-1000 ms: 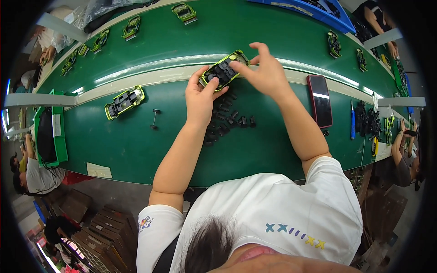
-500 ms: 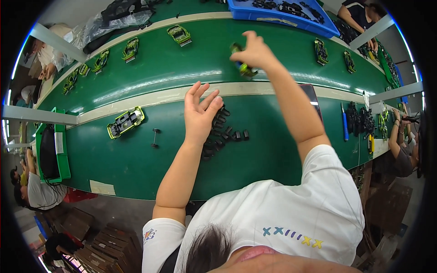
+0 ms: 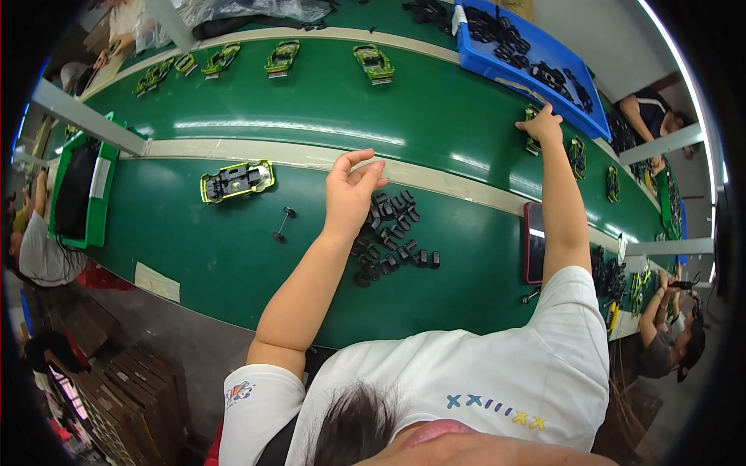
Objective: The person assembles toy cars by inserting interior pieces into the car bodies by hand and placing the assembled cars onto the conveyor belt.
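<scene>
The right hand (image 3: 542,124) is stretched far out across the green bench (image 3: 326,101), fingers bent down over a green toy car chassis (image 3: 531,143) that sits on the bench just below the blue bin (image 3: 536,66); the hand covers most of the car, so whether the fingers grip it or merely rest on it cannot be told. The left hand (image 3: 350,194) hovers with nothing in it, fingers loosely spread and slightly curled, right at the upper left edge of a pile of small black parts (image 3: 392,237) scattered on the near half of the bench. To the left of that hand lies another green car chassis (image 3: 237,180), open side up with dark insides showing, and below it a small black wheel axle (image 3: 283,224) lies alone on the green surface. A pale strip (image 3: 233,147) runs lengthwise along the bench between its near and far halves. Further green cars (image 3: 284,58) stand in a row along the far half. A dark phone with a red edge (image 3: 534,242) lies flat beside the right forearm. The blue bin holds many black parts
</scene>
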Demonstrator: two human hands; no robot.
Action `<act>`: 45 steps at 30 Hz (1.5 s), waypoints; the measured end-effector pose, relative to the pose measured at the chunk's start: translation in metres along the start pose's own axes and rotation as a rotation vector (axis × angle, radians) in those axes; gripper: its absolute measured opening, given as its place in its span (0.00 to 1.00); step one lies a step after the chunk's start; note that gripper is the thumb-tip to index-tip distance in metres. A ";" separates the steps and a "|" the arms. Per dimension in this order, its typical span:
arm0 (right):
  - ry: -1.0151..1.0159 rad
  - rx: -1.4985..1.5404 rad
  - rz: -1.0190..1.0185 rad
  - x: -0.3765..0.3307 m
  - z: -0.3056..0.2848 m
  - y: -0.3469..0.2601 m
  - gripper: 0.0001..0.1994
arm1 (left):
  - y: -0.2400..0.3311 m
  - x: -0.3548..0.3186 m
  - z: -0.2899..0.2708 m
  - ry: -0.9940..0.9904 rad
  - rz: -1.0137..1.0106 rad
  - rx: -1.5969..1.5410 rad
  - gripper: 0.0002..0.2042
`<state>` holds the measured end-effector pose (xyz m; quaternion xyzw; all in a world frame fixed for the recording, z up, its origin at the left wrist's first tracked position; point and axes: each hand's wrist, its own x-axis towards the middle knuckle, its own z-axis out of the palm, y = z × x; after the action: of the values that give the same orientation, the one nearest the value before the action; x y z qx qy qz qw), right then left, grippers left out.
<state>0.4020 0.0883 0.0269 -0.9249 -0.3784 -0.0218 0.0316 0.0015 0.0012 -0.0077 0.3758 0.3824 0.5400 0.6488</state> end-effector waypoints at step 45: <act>-0.288 0.713 -0.644 -0.220 -0.029 -0.105 0.42 | 0.002 -0.004 0.006 -0.276 -0.258 -0.011 0.32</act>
<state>0.1707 0.0072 0.0465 -0.6864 -0.6290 0.2279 0.2849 0.0060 -0.0030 -0.0028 0.3904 0.3317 0.3975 0.7612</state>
